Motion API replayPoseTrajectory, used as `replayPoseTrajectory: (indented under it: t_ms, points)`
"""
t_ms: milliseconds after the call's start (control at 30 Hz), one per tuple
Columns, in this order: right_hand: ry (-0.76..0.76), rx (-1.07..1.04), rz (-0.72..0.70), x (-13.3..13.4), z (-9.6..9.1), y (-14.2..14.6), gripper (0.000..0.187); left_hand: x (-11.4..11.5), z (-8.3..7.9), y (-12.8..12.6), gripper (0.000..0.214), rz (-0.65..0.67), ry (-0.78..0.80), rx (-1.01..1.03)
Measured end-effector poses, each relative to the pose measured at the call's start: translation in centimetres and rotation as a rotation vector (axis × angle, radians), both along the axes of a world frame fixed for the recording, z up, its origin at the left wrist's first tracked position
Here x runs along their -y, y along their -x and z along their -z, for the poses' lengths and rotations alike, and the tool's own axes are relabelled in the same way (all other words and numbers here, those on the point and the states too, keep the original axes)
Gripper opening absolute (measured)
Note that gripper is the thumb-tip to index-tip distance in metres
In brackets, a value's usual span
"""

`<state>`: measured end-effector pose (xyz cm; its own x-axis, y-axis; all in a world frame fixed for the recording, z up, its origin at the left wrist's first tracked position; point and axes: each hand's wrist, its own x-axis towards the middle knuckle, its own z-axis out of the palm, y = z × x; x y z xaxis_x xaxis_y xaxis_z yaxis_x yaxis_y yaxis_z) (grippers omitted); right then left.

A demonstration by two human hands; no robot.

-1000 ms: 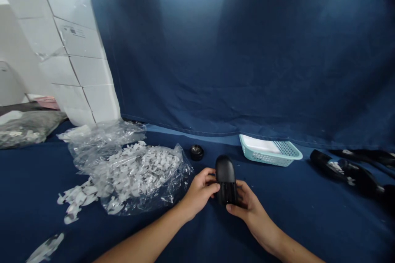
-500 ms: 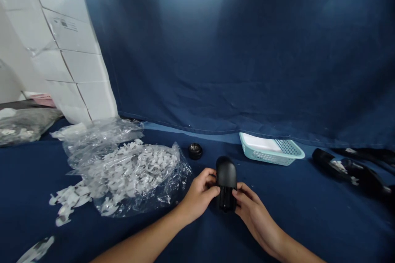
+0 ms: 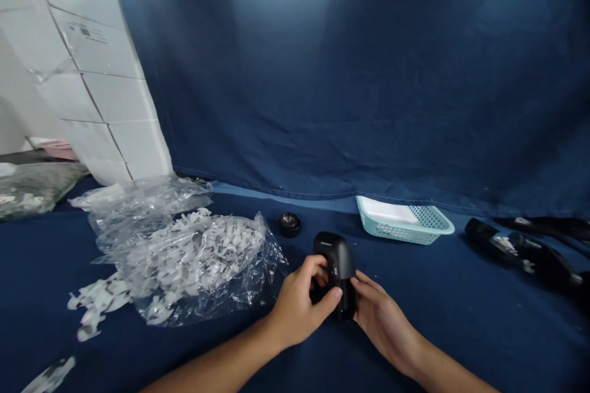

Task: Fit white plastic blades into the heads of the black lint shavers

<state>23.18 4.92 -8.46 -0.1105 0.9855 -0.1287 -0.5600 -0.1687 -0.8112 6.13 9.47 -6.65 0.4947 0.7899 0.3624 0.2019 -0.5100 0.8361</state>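
Note:
Both my hands hold a black plastic device with a rounded top, just above the blue cloth of the table. My left hand wraps its left side, thumb across the front and fingers curled at the back. From the right, my right hand grips its lower edge with closed fingers. A small round black part lies on the cloth a little beyond the device.
A clear plastic bag of several small white pieces lies at the left, with loose pieces spilled beside it. A light green basket stands behind. More black devices lie at right. White boxes stack at far left.
The black device has been turned in my hands, so its side now faces me. My left thumb has moved across its front. The camera has shifted slightly.

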Motion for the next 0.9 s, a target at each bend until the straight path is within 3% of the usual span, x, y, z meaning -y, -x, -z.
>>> replayPoseTrajectory:
  t_ms: [167,267,400,500,600,733,900]
  points:
    - [0.010,-0.105,-0.076,-0.3,-0.6,-0.7,0.029,0.4,0.2,0.2,0.040,0.005,-0.218,-0.115]
    - [0.082,-0.166,-0.065,-0.6,-0.1,-1.2,0.024,0.4,0.4,0.1,0.045,0.027,-0.332,-0.186]
    - [0.120,-0.196,-0.040,-0.8,0.6,-1.6,0.017,0.5,0.8,-0.2,0.046,0.027,-0.524,-0.143]
    - [0.089,-0.216,-0.047,-0.8,0.5,-1.4,0.022,0.8,1.1,-0.3,0.034,-0.061,-0.631,-0.066]
    - [0.035,-0.228,-0.075,-0.7,0.3,-1.3,0.026,0.9,1.2,-0.1,0.035,-0.141,-0.675,0.007]
    - [-0.022,-0.222,-0.127,-0.6,0.4,-1.1,0.030,0.7,1.2,0.0,0.051,-0.222,-0.667,0.022]
    - [-0.006,-0.176,-0.183,-0.5,0.7,-1.1,0.040,0.2,1.2,0.1,0.061,-0.189,-0.596,-0.021]
